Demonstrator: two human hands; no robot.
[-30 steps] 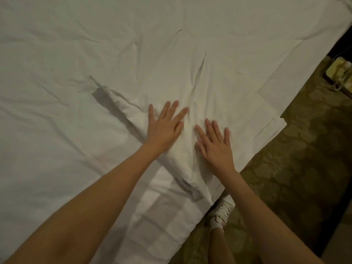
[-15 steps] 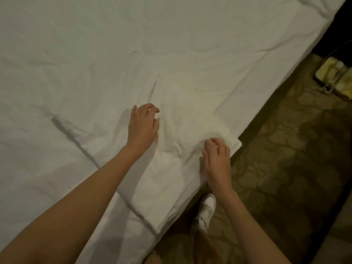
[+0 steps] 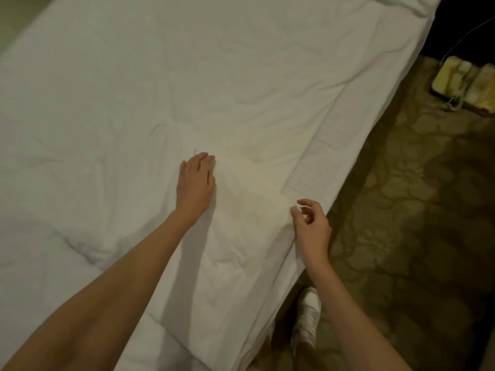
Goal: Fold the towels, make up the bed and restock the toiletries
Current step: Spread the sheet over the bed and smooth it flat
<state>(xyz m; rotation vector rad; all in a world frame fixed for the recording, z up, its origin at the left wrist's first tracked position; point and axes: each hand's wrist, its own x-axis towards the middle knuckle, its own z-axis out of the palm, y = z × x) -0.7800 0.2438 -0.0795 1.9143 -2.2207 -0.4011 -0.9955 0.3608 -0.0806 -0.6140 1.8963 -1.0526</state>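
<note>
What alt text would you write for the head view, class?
A person's left hand rests flat on a white duvet while the right hand hovers, loosely curled, at the bed's edge above patterned carpet.

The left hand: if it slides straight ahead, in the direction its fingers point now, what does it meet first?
Probably only more cloth. The left hand lies flat on the white duvet, fingers pointing up the bed. Nothing but wrinkled bedding shows ahead, as far as the bunched corner at the far end.
</note>
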